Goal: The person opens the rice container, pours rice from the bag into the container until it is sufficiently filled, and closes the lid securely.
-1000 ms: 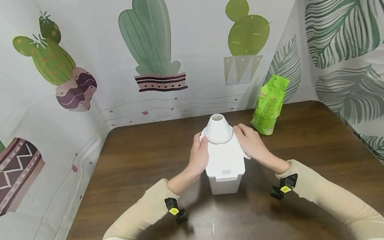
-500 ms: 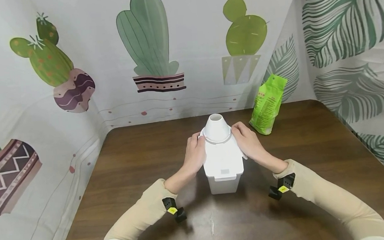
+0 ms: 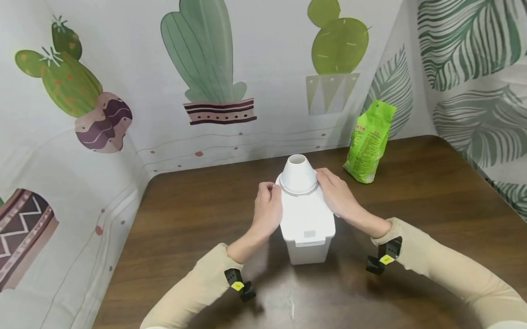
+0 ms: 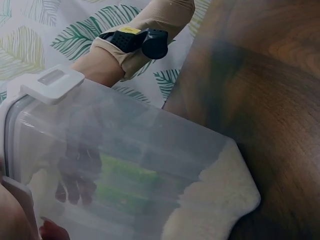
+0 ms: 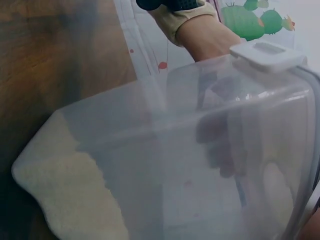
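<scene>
White and translucent plastic: a storage container (image 3: 308,255) with a flat lid (image 3: 306,214), standing upright on the surface between the two grips.
Lid top: a hollow white cone (image 3: 298,175) sits on its far half, narrow end up and open.
Near end: a front clip (image 3: 310,242) juts from the lid edge and hangs over the container wall.
Contents: a pale, grainy fill (image 4: 210,200) lies against the container's bottom and shows through its wall; grains too fine to name.
Left grip (image 3: 268,209): the person's left hand holds the container's left side at the lid edge, thumb along the rim and fingers curled; a side latch (image 4: 19,197) lies at it in the left wrist view.
Right grip (image 3: 340,197): holds the lid edge from the right, beside the cone; its bent fingers show blurred through the wall.
Green bag (image 3: 370,142): stands tilted near the far edge, beyond the right grip and apart from it, with small print on its front.
Surface (image 3: 190,229): dark brown wood grain.
Sleeves (image 3: 198,284): beige, each wrist carrying a black camera (image 3: 390,249) with a yellow tag.
Backdrop (image 3: 274,48): white cloth printed with potted cacti and large leaves.
</scene>
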The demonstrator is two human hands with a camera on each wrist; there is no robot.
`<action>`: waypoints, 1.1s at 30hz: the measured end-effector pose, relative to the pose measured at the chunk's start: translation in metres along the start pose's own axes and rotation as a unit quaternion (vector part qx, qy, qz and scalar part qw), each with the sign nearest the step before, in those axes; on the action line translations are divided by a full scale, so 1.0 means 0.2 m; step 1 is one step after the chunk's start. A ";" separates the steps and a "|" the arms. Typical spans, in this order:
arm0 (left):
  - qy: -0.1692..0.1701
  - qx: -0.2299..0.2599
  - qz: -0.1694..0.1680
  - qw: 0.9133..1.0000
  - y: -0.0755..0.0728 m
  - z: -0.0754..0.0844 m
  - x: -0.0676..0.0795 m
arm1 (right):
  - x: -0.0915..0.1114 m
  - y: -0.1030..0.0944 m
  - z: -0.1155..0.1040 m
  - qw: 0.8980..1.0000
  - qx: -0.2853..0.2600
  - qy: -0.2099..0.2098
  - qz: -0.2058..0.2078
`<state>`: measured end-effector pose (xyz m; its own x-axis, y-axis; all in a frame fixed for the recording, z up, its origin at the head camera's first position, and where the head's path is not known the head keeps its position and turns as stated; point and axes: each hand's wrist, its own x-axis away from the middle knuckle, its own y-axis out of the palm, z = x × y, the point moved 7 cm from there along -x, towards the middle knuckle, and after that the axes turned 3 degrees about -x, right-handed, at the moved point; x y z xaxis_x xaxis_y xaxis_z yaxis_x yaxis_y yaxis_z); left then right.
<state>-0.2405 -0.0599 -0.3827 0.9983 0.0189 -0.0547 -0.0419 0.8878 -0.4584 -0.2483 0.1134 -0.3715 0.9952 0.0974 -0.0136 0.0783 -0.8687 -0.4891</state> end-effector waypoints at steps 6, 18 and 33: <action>-0.006 0.014 -0.003 1.000 0.00 -0.02 -0.01 | 0.00 0.01 -0.01 1.000 -0.007 -0.006 -0.004; -0.021 0.022 0.008 1.000 0.00 -0.05 -0.06 | 0.00 0.02 0.00 1.000 -0.016 -0.016 0.000; -0.029 0.054 0.003 0.998 0.02 -0.07 -0.10 | 0.01 0.03 0.00 1.000 -0.027 -0.016 0.001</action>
<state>-0.2615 -0.0637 -0.3952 0.9989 0.0478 -0.0033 -0.0458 0.9319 -0.3597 -0.2466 0.1074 -0.3744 0.9929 0.1113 -0.0430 0.0810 -0.8935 -0.4416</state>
